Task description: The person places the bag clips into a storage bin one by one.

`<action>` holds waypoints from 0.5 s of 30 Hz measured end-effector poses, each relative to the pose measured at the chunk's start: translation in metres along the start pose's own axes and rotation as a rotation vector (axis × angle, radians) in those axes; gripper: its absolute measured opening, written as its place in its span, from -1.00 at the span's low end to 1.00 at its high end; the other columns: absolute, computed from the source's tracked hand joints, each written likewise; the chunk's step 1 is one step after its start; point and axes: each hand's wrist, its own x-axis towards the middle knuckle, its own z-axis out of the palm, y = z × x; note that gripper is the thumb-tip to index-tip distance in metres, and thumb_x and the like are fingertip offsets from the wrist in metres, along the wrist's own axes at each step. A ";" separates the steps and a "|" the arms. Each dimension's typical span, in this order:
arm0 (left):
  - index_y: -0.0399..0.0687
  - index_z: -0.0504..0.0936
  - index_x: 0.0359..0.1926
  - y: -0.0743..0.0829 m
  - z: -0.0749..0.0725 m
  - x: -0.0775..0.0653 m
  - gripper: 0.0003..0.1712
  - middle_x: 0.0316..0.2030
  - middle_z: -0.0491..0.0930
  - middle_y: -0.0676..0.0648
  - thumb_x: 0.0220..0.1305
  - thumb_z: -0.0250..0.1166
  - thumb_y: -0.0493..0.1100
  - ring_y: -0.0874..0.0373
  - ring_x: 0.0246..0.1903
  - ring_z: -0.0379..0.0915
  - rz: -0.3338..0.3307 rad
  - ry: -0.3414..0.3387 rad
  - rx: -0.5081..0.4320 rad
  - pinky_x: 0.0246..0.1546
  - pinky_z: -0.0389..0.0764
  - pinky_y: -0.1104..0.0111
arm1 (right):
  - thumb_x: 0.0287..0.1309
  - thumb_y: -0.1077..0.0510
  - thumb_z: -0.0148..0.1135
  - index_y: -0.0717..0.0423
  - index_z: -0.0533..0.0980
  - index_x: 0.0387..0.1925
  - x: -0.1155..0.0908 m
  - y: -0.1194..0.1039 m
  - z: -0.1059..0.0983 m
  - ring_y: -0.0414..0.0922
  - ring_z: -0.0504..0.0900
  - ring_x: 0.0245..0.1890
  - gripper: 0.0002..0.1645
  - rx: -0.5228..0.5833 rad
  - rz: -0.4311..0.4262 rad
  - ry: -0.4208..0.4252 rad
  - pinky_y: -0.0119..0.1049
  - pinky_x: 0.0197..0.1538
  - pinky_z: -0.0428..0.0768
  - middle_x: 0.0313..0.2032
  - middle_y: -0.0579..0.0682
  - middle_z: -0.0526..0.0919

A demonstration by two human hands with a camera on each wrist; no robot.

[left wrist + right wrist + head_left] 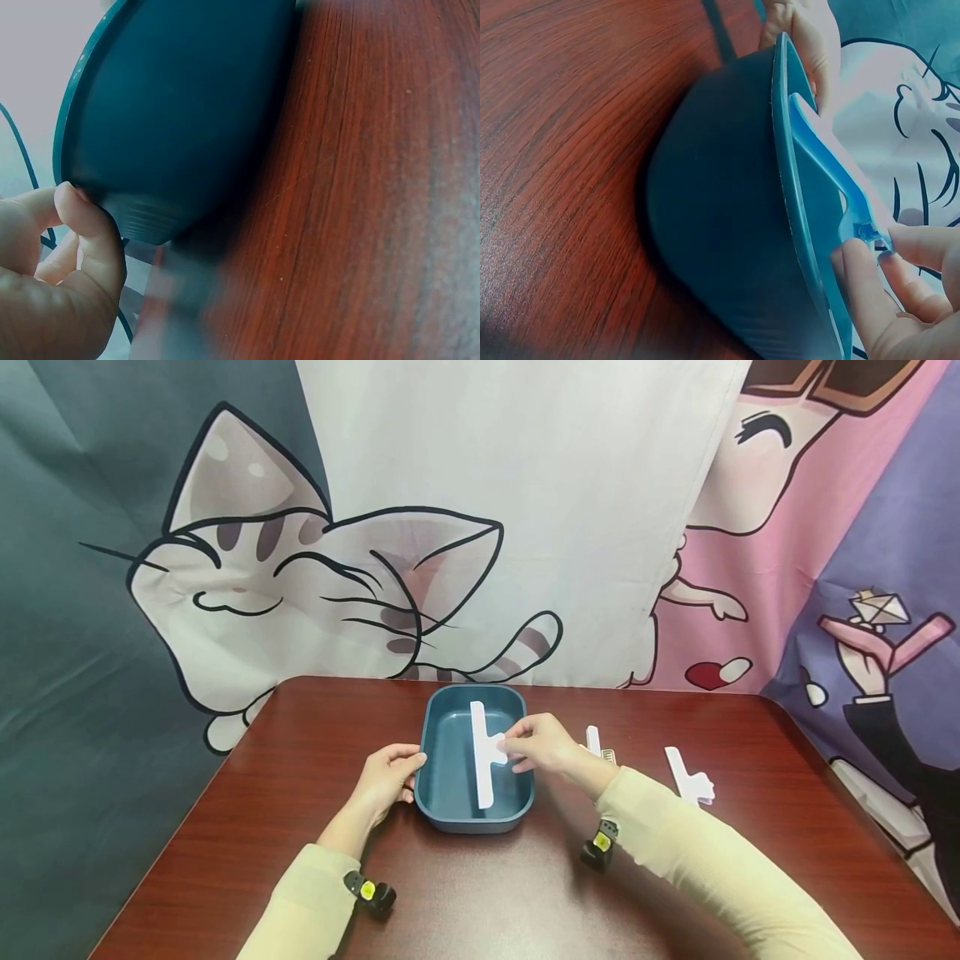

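Head view has the white clip (482,768) over the opening of the blue bin (474,827), which stands on the desk (300,735); whether clip and bin touch, I cannot tell. I see the right hand (543,743) pinching the clip's short tab between thumb and fingers, while the left hand (382,777) grips the bin's left rim. I judge the clip to be light, stiff plastic, smooth enough to pivot in a loose pinch, and unlikely to break. I would hold it right there on the tab, gently, since a hard squeeze might spring it open. Its long axis runs near to far, along the bin's length, the near end leaning slightly right, and the tab points right.
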 end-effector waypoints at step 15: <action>-0.33 0.48 0.06 0.010 0.001 -0.010 -0.61 -0.65 0.46 0.07 0.25 0.23 -0.23 0.27 -0.69 0.33 0.007 -0.018 0.003 -0.74 0.44 0.51 | 0.01 0.29 0.32 0.35 0.58 -0.40 0.003 -0.002 0.012 -0.15 0.68 -0.45 -0.86 -0.020 0.046 -0.011 -0.20 -0.37 0.71 -0.40 0.12 0.66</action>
